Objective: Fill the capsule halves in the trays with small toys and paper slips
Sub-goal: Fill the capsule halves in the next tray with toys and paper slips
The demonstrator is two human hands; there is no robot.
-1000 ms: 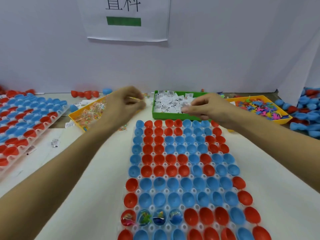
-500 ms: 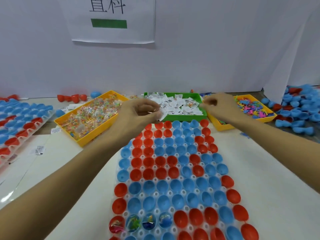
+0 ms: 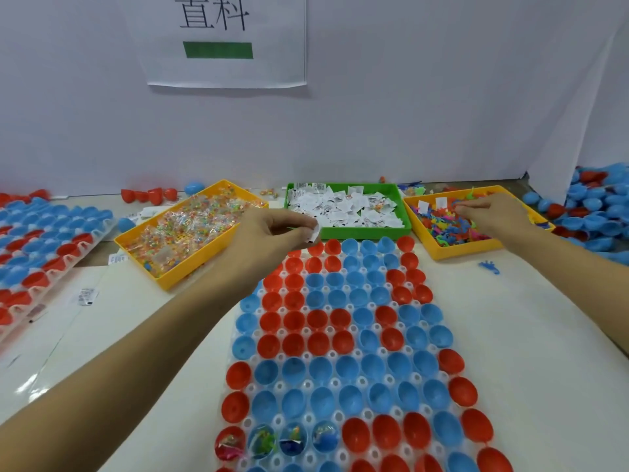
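left hand (image 3: 272, 229) pinches a paper slip (image 3: 313, 233) above the tray (image 3: 340, 386); right hand (image 3: 490, 212) picks among toys (image 3: 449, 229), grip unclear. roughly four capsule halves (image 3: 279, 441) look filled, most remain.

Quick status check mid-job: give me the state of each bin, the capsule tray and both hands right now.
Left yellow plastic bin: full of bagged beads.
Green plastic bin: holds white paper slips.
Right yellow plastic bin: holds small coloured toys.
Clear capsule tray: four near halves filled, others empty.
Left hand: pinching a white paper slip.
Right hand: fingers in the right bin's toys.
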